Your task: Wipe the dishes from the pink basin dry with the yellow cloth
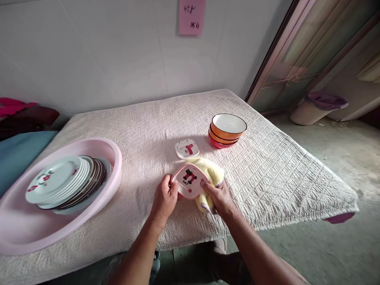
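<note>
Cat-printed dish [190, 182] is gripped between the left hand [165, 196] and the right hand [220, 196], which holds also the yellow towel [214, 171].

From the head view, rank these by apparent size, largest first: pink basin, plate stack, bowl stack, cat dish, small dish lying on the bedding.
1. Pink basin
2. Plate stack
3. Bowl stack and cat dish: similar, and the dish is nearer the camera, so unranked
4. Small dish

Left of the cat dish [189, 183], you can cross the quilted cover [138, 174] to the pink tub [117, 166]; on the far side, a white dish [187, 149] and stacked bowls [226, 132] block you.
</note>
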Demonstrator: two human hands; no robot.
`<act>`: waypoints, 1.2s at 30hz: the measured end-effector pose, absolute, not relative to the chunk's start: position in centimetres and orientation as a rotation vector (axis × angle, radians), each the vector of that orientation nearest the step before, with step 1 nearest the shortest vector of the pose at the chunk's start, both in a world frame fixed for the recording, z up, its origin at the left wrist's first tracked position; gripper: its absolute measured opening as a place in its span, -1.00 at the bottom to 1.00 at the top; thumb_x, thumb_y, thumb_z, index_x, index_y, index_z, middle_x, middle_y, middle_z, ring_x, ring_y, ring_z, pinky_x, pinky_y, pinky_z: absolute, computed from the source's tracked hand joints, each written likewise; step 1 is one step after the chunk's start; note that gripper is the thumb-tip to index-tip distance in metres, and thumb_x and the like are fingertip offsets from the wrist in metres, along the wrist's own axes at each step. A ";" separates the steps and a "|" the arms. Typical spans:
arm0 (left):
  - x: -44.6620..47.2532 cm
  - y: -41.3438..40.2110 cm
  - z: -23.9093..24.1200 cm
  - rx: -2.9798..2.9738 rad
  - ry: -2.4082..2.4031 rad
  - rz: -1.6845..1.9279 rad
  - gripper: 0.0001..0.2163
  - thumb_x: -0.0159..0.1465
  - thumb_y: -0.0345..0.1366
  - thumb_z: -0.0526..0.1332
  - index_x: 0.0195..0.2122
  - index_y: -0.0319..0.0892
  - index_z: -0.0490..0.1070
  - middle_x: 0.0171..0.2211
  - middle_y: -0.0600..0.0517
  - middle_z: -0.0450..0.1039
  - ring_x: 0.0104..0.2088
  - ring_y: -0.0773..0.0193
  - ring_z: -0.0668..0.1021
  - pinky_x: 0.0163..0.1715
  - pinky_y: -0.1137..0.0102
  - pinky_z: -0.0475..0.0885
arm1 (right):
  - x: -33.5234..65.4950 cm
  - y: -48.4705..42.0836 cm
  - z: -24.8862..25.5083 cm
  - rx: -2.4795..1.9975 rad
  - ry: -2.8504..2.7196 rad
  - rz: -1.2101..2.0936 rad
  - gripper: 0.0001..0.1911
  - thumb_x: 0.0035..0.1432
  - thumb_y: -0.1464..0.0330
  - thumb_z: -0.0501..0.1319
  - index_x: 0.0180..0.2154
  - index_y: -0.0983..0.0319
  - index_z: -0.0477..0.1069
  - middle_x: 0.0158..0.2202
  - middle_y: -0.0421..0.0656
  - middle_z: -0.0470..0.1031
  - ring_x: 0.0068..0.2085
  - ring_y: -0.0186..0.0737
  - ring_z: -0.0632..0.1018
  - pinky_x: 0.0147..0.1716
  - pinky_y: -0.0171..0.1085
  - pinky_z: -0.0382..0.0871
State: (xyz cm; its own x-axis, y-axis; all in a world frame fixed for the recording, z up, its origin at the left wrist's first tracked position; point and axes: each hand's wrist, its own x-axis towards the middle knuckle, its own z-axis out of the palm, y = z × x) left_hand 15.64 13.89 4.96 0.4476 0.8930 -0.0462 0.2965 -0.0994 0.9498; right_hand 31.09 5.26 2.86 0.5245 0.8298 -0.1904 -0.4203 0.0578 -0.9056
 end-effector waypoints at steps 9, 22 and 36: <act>16.5 14.5 5.2 1.295 1.103 0.740 -0.78 0.23 -0.10 0.22 -0.35 -0.16 0.34 -0.59 0.08 0.48 -0.64 0.23 0.56 -0.64 0.38 0.47 | 29.9 5.8 3.4 -1.090 -0.467 1.088 -0.48 -0.08 0.22 0.45 -0.03 0.10 0.47 -0.14 -0.09 0.59 -0.14 0.02 0.60 -0.22 -0.06 0.55; 19.1 17.2 4.9 0.992 1.086 0.901 -0.70 0.12 -0.27 0.34 -0.21 -0.22 0.26 -0.54 0.03 0.55 -0.56 0.22 0.63 -0.54 0.39 0.56 | 34.7 3.1 3.7 -1.327 -0.702 1.351 -0.75 -0.09 0.34 0.41 -0.28 0.20 0.53 -0.42 -0.18 0.53 -0.45 -0.23 0.48 -0.51 -0.26 0.39; 23.8 19.4 5.4 0.877 1.097 0.952 -0.92 0.23 -0.43 0.20 -0.40 -0.30 0.36 -0.57 -0.09 0.56 -0.58 0.25 0.63 -0.56 0.45 0.53 | 33.3 3.0 3.8 -1.347 -0.670 1.401 -0.63 -0.13 0.31 0.35 -0.21 0.23 0.43 -0.37 -0.21 0.45 -0.37 -0.26 0.40 -0.32 -0.20 0.37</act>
